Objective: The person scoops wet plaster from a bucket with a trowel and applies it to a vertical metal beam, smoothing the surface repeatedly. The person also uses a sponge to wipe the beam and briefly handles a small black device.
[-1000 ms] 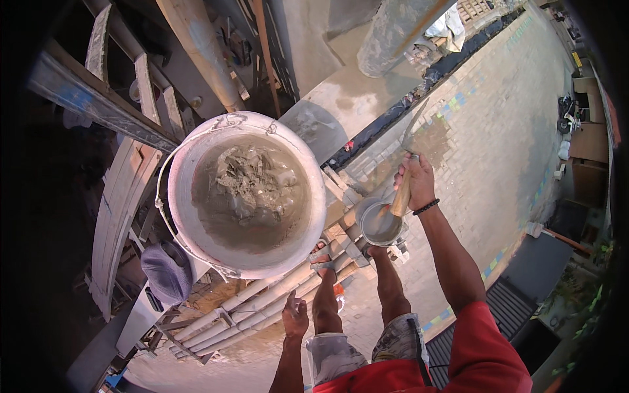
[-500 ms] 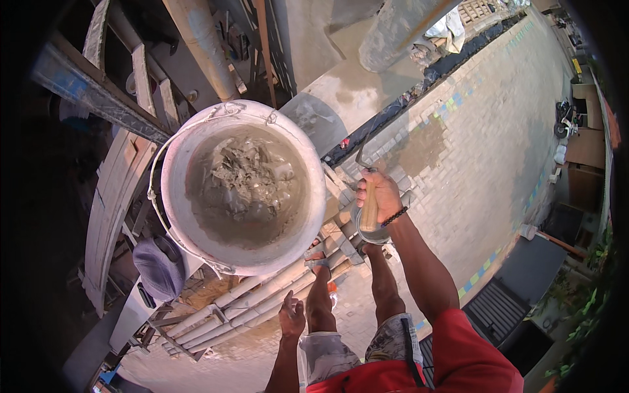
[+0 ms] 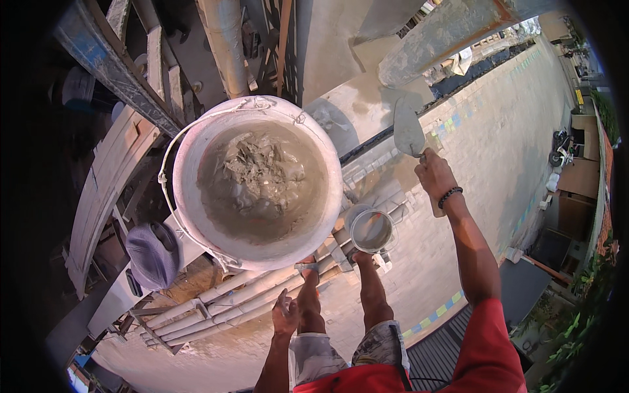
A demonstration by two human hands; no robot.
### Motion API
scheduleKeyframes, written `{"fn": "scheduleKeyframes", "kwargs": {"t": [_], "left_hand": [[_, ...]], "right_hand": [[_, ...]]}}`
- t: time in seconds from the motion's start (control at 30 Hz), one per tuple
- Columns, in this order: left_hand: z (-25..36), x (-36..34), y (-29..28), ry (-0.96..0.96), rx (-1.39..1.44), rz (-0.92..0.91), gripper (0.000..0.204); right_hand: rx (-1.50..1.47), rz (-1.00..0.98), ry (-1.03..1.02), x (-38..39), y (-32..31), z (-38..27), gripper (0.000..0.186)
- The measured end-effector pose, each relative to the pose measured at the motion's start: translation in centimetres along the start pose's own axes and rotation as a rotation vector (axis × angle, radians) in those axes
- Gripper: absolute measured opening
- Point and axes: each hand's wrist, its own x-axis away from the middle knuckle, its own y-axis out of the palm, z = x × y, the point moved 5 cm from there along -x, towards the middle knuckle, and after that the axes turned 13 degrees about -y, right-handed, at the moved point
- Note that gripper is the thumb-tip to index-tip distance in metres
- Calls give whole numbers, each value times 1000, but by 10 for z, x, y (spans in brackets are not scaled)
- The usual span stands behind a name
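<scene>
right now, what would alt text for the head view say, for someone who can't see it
A person's right hand grips a trowel, right of a large whitish bucket of wet mortar. The left hand is low and open. A smaller bucket stands at the large one's lower right; a purple-grey cap lies at its lower left.

Over to the right of the big whitish bucket (image 3: 188,164), well apart from it, the trowel (image 3: 409,131) is held up, its grey-smeared blade pointing forward with the flat face showing. Wet grey mortar (image 3: 259,173) sits in the bucket, lumpy and heaped toward the middle.
</scene>
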Motion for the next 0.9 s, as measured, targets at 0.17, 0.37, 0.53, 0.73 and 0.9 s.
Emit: {"fn": "scheduleKeyframes", "kwargs": {"t": [0.17,0.37,0.53,0.73,0.9], "left_hand": [[4,1,-3,-20,5,-1,50],[3,-1,-7,-31,92,-23,51],[-27,-4,0,3,141,50,49],[-41,-3,4,-66,157,74,48],[-66,0,5,-138,270,55,46]], "right_hand": [[-170,-121,-107,46,-11,-78,28],[-295,-20,-63,52,-27,-79,30],[-354,-100,105,72,-37,-80,33],[-628,-87,265,107,-16,-76,29],[-796,-44,291,94,0,-101,24]]}}
